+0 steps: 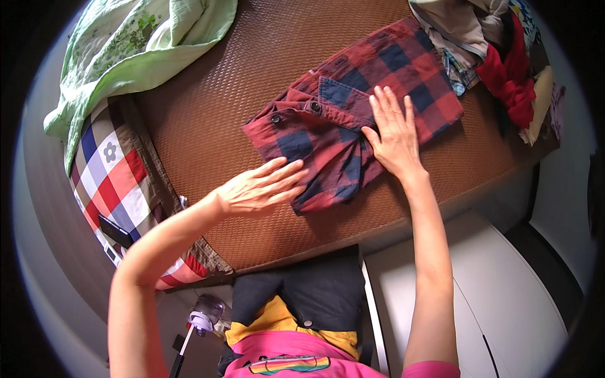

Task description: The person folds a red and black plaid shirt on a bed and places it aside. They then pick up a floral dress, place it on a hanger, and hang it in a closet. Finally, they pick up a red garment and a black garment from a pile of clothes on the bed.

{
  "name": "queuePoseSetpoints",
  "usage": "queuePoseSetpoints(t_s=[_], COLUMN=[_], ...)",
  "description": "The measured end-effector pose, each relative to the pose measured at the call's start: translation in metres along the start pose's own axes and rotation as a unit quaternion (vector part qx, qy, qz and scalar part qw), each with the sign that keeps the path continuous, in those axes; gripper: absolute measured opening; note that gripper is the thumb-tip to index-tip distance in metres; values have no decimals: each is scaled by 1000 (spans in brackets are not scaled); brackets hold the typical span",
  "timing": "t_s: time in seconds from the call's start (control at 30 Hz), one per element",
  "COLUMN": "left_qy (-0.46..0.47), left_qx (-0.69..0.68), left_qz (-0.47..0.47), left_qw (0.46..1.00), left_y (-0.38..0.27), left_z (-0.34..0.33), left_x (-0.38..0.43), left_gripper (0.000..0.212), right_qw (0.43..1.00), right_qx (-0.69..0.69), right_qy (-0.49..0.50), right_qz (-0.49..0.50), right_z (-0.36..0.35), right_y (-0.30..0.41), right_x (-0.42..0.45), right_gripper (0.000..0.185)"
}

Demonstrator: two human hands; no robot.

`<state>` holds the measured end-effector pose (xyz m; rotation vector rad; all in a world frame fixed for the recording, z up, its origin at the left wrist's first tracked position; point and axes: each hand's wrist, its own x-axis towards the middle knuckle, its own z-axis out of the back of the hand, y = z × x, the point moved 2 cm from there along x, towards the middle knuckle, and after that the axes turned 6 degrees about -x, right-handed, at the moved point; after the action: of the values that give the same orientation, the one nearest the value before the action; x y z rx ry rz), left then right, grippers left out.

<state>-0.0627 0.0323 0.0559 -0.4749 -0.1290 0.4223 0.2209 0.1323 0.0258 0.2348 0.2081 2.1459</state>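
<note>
A red and navy plaid shirt (350,118), folded into a long strip with its collar and dark buttons showing, lies slantwise on a brown woven mat (198,141). My right hand (393,130) rests flat with spread fingers on the shirt, just right of the collar. At the shirt's lower left edge is my left hand (264,185), palm down, fingers extended and slightly apart, its fingertips over the cloth. Neither hand grips anything. The shirt's near part is bunched into creases.
A pale green cloth (142,52) lies at the upper left, partly over a checkered pillow (113,165) with a dark phone (116,230) on it. Crumpled clothes (508,71) are piled at the upper right. A purple-lidded bottle (205,314) stands below the mat's edge.
</note>
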Motion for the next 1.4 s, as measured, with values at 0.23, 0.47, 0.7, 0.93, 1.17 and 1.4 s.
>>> queuePoseSetpoints(t_s=[0.23, 0.47, 0.7, 0.93, 1.17, 1.4], left_qy=[61, -6, 30, 76, 77, 92], left_qx=[190, 104, 28, -47, -147, -295], left_qz=[-46, -28, -33, 8, 35, 129], left_qw=[979, 994, 999, 996, 985, 942], left_y=[34, 20, -59, -112, -94, 8], left_z=[-20, -37, 6, 27, 89, 146], left_x=[11, 11, -5, -1, 47, 142], left_gripper=[61, 55, 48, 44, 48, 36], right_qw=[990, 998, 863, 648, 385, 269], right_qx=[81, 43, 470, 741, 889, 921], right_qy=[-49, -20, 175, 170, 205, 171], right_qz=[102, 45, -58, -30, -142, -224], right_z=[24, -32, -22, -7, -62, -65], right_y=[46, 18, 23, 54, 33, 28], right_x=[33, 7, -15, -19, -43, -43], right_gripper=[52, 50, 36, 60, 71, 66])
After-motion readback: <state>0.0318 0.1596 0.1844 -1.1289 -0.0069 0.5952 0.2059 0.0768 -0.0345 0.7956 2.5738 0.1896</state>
